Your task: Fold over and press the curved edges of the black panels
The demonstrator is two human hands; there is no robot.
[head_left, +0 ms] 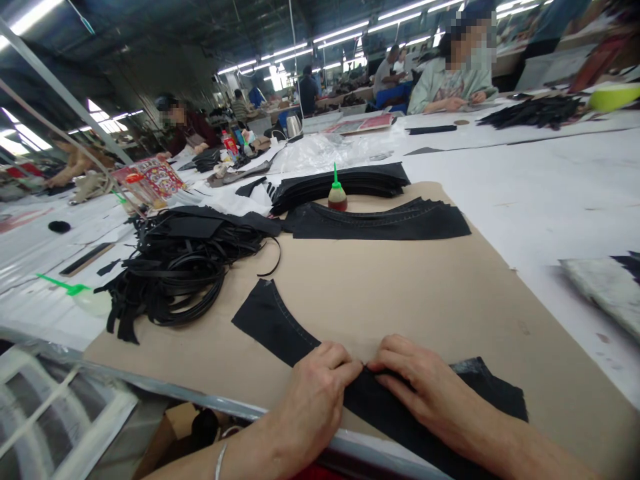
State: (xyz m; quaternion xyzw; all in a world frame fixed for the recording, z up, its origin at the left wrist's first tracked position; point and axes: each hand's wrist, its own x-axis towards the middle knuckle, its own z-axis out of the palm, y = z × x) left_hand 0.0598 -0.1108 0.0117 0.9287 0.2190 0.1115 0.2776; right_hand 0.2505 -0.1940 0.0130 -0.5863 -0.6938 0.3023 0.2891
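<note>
A curved black fabric piece lies on the tan cardboard sheet close to the near table edge. My left hand and my right hand both rest on its middle. Their fingertips meet and press down on the piece's upper edge, fingers closed together. The hands hide the middle of the piece. Its left end curves away towards the far left, and its right end lies flat beside my right wrist.
A tangle of black strips lies at left. A stack of similar curved pieces and a small green-tipped glue bottle sit further back, with another black stack behind. Other people work at neighbouring tables.
</note>
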